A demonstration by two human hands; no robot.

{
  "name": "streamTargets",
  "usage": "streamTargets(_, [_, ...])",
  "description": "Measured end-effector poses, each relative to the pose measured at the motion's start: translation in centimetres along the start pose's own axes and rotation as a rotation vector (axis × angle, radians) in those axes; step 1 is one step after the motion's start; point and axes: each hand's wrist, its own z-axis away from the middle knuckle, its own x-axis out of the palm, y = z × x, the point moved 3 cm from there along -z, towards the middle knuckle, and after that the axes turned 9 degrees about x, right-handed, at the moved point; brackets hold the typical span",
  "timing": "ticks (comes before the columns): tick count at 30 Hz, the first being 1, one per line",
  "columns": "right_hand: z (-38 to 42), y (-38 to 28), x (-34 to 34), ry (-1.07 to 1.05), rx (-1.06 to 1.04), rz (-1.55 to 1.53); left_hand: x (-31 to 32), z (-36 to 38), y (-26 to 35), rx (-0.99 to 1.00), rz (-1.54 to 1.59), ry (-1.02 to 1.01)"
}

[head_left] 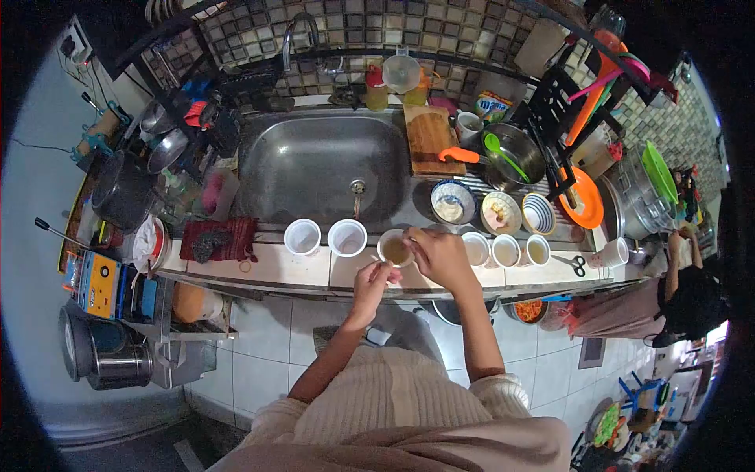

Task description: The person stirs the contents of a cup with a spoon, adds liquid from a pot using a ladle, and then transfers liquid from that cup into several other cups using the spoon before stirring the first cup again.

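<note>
A white cup [384, 256] with brownish liquid in it stands at the counter's front edge. My right hand [440, 258] is over the cup's right rim, its fingers pinched together; what they hold, if anything, is hidden. Just in front of the cup, my left hand [373, 285] is closed, with a small pale pinkish bit at the fingertips that I cannot identify. Left of it stand two white cups, one [303, 237] beside the other [347, 237]. To the right is a row of cups holding pale liquid, the nearest cup [475, 248] close to my right wrist.
Behind the cups lies a steel sink [275, 165]. Three bowls, one a striped bowl [539, 214], sit below a pot [513, 157] with a green spoon [503, 153]. Black scissors [579, 266] lie at right. A red cloth [236, 236] is at left. Another person [629, 315] stands far right.
</note>
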Motion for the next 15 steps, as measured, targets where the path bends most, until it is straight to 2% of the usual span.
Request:
streamTargets(2, [-0.6, 0.0, 0.1, -0.006, -0.004, -0.006, 0.1, 0.0, -0.1, -0.065, -0.023, 0.021])
streamTargets(5, [-1.4, -0.3, 0.2, -0.004, -0.071, -0.116, -0.1, -0.1, -0.7, -0.052, 0.008, -0.017])
streamTargets(7, [-1.9, -0.2, -0.1, -0.009, 0.023, 0.014, -0.1, 0.1, -0.7, -0.062, 0.008, -0.012])
streamTargets(10, [-2.2, -0.3, -0.5, -0.098, 0.051, -0.017, -0.1, -0.1, -0.8, -0.058, 0.029, -0.011])
streamTargets(15, [-2.5, 0.1, -0.1, -0.036, 0.099, -0.042, -0.1, -0.2, -0.9, -0.043, 0.065, -0.025])
